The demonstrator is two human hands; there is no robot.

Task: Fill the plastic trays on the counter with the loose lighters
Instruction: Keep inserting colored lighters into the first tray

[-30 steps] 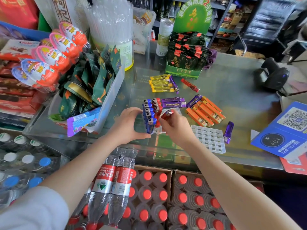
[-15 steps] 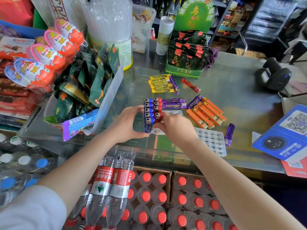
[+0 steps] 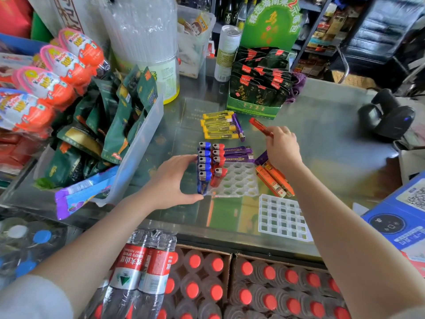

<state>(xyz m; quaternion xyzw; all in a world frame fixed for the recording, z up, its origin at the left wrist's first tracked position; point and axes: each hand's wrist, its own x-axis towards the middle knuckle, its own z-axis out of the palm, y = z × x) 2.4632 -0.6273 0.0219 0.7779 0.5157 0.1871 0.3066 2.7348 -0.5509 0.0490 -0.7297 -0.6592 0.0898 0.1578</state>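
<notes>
Right grip (image 3: 281, 147) pinches a red lighter (image 3: 259, 126); left grip (image 3: 171, 180) cups the tray (image 3: 239, 180).
Kinder eggs (image 3: 49, 85) sit left; the lighter juts up-left from the fingers.

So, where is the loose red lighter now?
In the head view, the red lighter is pinched by the right hand, right of the yellow lighters.

Bright, even daylight fills the shop; the glass counter (image 3: 322, 125) carries soft glare toward its far edge. Wide-angle bending warps the edges, and the whole view is slightly soft.
</notes>
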